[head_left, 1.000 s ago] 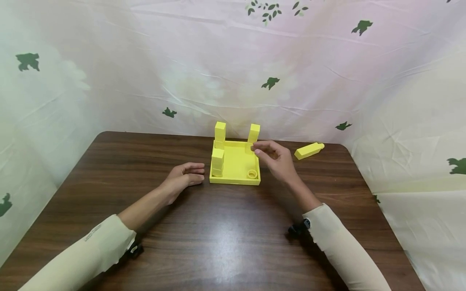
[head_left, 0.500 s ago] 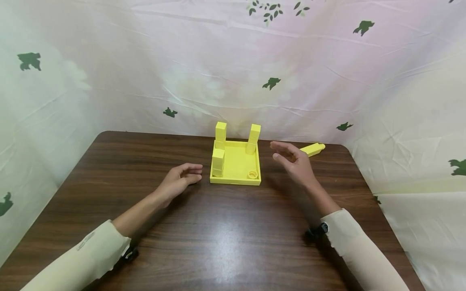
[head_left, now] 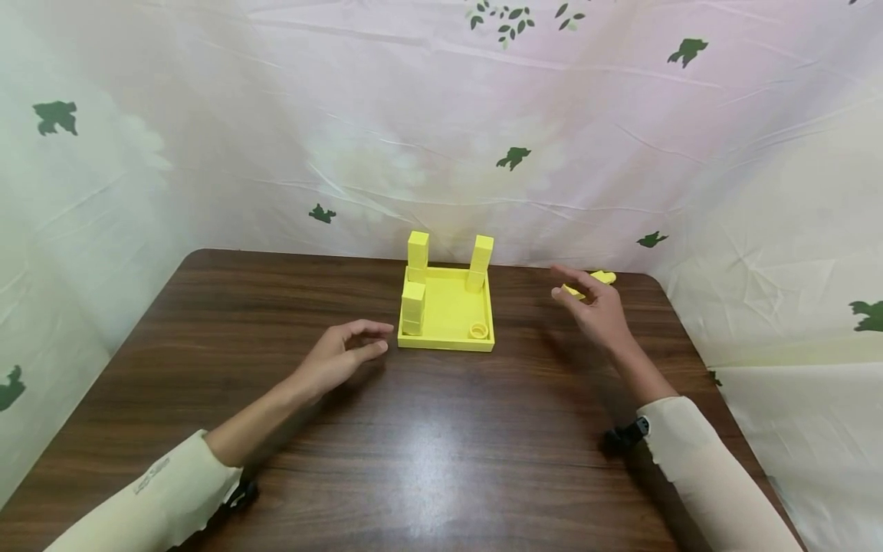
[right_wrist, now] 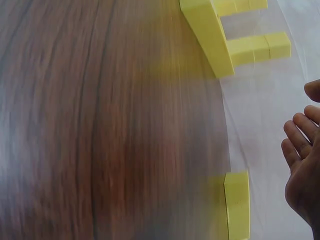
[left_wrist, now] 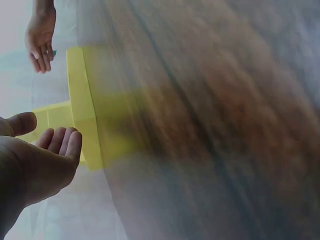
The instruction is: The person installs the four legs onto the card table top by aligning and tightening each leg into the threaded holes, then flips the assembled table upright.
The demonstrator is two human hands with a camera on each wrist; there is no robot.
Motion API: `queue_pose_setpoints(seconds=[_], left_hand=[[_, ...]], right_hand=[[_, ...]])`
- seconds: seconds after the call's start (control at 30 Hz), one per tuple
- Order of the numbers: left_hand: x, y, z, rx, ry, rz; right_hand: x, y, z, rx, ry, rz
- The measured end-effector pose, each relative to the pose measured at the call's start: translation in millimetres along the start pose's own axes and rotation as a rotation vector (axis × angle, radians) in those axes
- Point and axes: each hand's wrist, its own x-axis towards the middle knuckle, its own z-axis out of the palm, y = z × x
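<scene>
A square yellow tray [head_left: 448, 344] sits toward the back of the table, with yellow block posts standing at three corners: back left [head_left: 418, 254], back right [head_left: 481, 261] and front left [head_left: 413, 308]. At its front right corner is a small round yellow socket [head_left: 478, 330]. My left hand [head_left: 338, 356] is just left of the tray, fingers extended and holding nothing. Over to the right, my right hand [head_left: 599, 310] hovers over a loose yellow post [head_left: 603, 277] with a rounded peg end, partly covering it in the head view. Its thumb and fingers are apart, with nothing between them.
The brown wood-grain table [head_left: 428, 460] has its back edge against a pale cloth backdrop [head_left: 414, 115] printed with green birds and leaves. More cloth hangs along both sides. A dark wrist camera [head_left: 628, 435] is strapped at the right sleeve.
My right hand has moved away from the back right post, rightward to the loose post. My left hand has drawn back slightly, then come close to the tray with its thumb farther apart.
</scene>
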Motion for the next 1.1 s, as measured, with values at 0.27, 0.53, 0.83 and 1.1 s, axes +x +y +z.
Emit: queue_pose_setpoints(seconds=[0.27,0.53,0.83,1.1], left_hand=[[-9.4,9.4,11.8,0.047,-0.071,0.171],[-13.0,20.9,25.0,0.12,-0.17,0.275],[-10.0,33.4,44.3,0.231,-0.264,0.334],[-4.5,39.6,61.2,0.466,-0.308,0.361]], right_hand=[[0.9,16,-22,-0.128,-0.01,0.06],[3.8,30,-37,-0.206,-0.026,0.109],[11.7,47,-45,-0.303,-0.117,0.119],[18.5,58,-51,-0.388,-0.28,0.142]])
